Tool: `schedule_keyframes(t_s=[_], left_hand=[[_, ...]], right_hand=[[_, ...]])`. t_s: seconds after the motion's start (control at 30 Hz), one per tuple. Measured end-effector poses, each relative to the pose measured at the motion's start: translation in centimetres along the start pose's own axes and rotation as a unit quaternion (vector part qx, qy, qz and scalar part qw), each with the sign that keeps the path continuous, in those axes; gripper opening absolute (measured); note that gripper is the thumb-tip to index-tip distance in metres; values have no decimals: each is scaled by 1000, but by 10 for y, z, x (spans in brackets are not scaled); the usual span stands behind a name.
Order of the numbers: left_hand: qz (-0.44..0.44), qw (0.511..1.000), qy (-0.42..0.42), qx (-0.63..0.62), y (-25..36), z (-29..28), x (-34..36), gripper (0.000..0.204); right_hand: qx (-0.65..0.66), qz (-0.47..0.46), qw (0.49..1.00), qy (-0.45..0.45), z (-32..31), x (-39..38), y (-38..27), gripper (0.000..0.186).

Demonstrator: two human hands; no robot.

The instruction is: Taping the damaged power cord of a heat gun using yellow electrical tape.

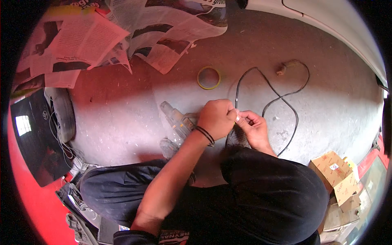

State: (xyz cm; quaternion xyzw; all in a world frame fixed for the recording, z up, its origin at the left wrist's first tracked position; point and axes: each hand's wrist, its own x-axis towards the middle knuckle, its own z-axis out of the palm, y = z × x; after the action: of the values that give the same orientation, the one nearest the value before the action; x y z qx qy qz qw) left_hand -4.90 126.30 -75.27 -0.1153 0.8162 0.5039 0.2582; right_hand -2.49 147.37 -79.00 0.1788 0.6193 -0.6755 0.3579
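My left hand [218,118], a dark band around its wrist, is closed, its fingertips meeting those of my right hand [255,130]. The right hand is pinched too, thumb against bent fingers. A small whitish and yellow bit shows between them, too small to name. From just behind the hands a black cable [296,118] runs out and loops over the floor to a dusty end piece [281,70]. Beside my left hand a dusty, beige-grey power tool [178,122] lies on the floor, partly hidden by the hand. My shoe [238,138] shows beneath the hands.
A yellow-edged tape roll [209,78] lies ahead on the concrete floor [122,110]. Newspaper sheets [92,41] hang at the upper left. A black panel [38,134] stands at the left. Cardboard boxes [335,173] sit at the right, and a pale car body [326,28] borders the upper right.
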Motion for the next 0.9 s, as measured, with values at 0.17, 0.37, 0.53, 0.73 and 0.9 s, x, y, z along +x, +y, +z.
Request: schedule_keyframes(t_s=[0.17,0.37,0.53,0.73,0.9], left_hand=[[77,989,81,92,9,19,-3,32],[-9,966,-93,-243,14,-23,8,33],[8,989,-52,-137,-22,-23,6,27],[-68,965,-100,-231,-18,-5,10,23],[-11,981,-37,-188,-15,8,11,23]], right_hand=[[-128,-119,984,19,6,-5,-4,22],[-153,-138,978,29,16,-11,-24,21],[-120,-90,988,33,18,-11,-28,17],[-123,-131,983,33,11,-10,-21,18],[-7,-97,995,11,6,-7,-11,24]])
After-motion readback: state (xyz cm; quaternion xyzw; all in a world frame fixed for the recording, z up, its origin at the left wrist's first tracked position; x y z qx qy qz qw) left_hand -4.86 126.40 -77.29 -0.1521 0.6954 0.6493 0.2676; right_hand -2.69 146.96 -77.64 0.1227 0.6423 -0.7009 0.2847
